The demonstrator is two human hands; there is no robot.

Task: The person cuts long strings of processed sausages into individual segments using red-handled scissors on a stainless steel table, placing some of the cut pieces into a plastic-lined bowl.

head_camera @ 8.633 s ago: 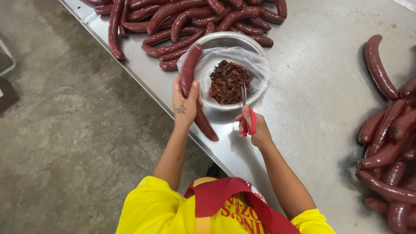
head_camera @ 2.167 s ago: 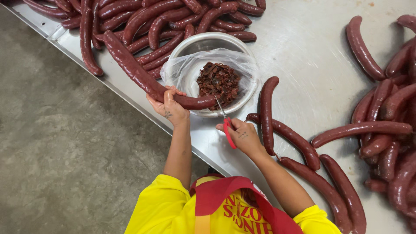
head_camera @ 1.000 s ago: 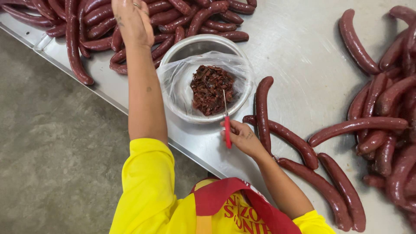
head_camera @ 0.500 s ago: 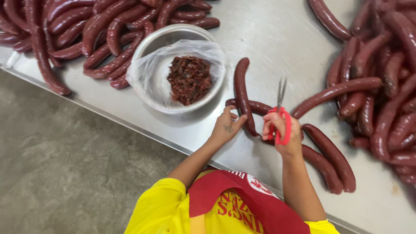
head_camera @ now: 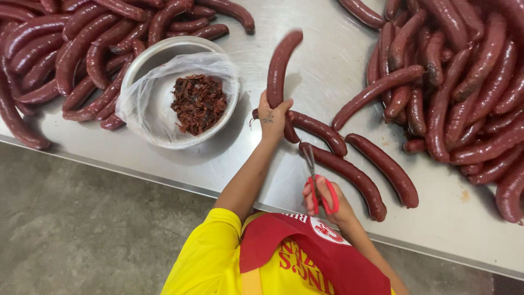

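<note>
My left hand (head_camera: 273, 116) grips a long dark red sausage (head_camera: 279, 68) and lifts it off the steel table (head_camera: 327, 71), its near end pointing down toward me. My right hand (head_camera: 326, 201) holds red-handled scissors (head_camera: 316, 183), blades pointing up at the sausage's lower end just below my left hand. To the left stands a metal bowl (head_camera: 158, 54) lined with a clear plastic bag, with a small heap of dark red trimmings (head_camera: 197, 102) inside.
Several loose sausages (head_camera: 355, 175) lie on the table right of my hands. A big pile of sausages (head_camera: 464, 82) fills the right side, another pile (head_camera: 71, 49) the far left. The table's front edge (head_camera: 180, 188) runs diagonally above a concrete floor (head_camera: 82, 240).
My left hand left the far left pile, came to the loose sausages and picked one up. My right hand with the scissors moved from the bowl to the sausage's lower end.
</note>
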